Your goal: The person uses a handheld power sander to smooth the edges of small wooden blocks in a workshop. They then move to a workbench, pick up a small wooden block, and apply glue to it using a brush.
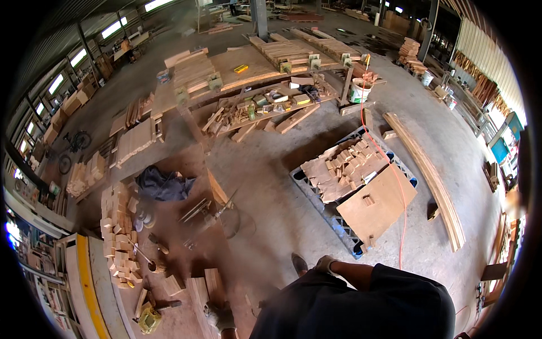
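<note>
My left hand [220, 317], in a light work glove, is closed on the near end of a short wooden board [215, 287]. Beside that board a longer wooden plank [199, 299] lies on the brownish worktable [195, 248]. My right hand [326, 264], also gloved, hangs by my dark clothing, away from the table; its fingers are too small and partly hidden to read. Left of the boards are a wood block [173, 285], a yellowish container [149, 320] and a brush-like tool [168, 304].
Stacked wood blocks [117, 237] line the table's left side, near a dark cloth [164, 183]. To the right, a blue pallet [333, 229] carries wood pieces and a brown sheet [377, 206], crossed by an orange hose [404, 217]. Long planks [432, 181] lie beyond it.
</note>
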